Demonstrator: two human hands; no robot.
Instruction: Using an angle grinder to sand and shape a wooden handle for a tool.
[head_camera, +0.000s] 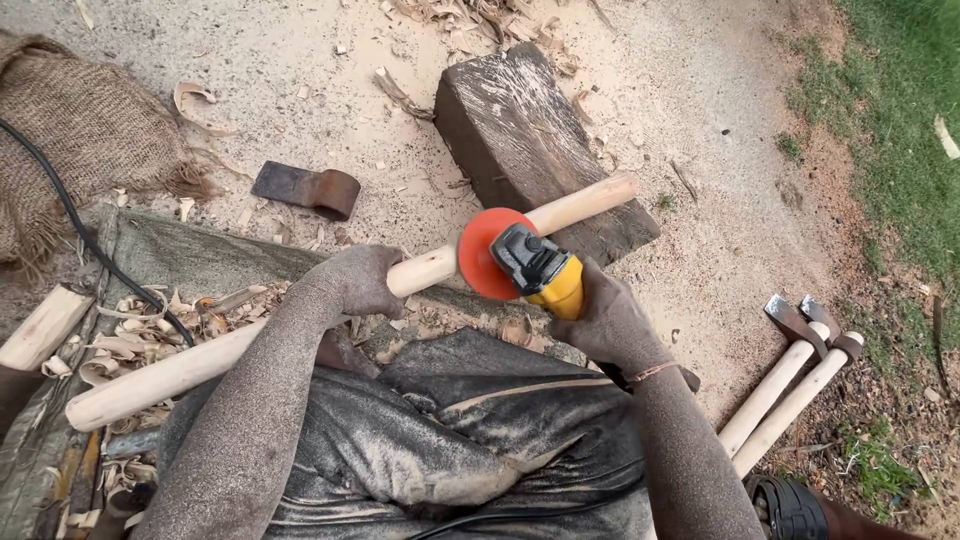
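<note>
A long pale wooden handle (200, 365) lies slanted from lower left to upper right, its far end resting on a dark wooden block (520, 130). My left hand (352, 280), coated in sawdust, grips the handle near its middle. My right hand (607, 322) holds a yellow and grey angle grinder (540, 270). The grinder's red sanding disc (480, 255) sits against the handle just right of my left hand.
A rusty axe head (308, 188) lies on the sandy ground behind. Two finished axes with pale handles (790, 385) lie at the right near grass. Burlap sacking (80, 130), a black cable (80, 235) and wood shavings (140, 335) are at left. A dusty cloth (450, 440) covers my lap.
</note>
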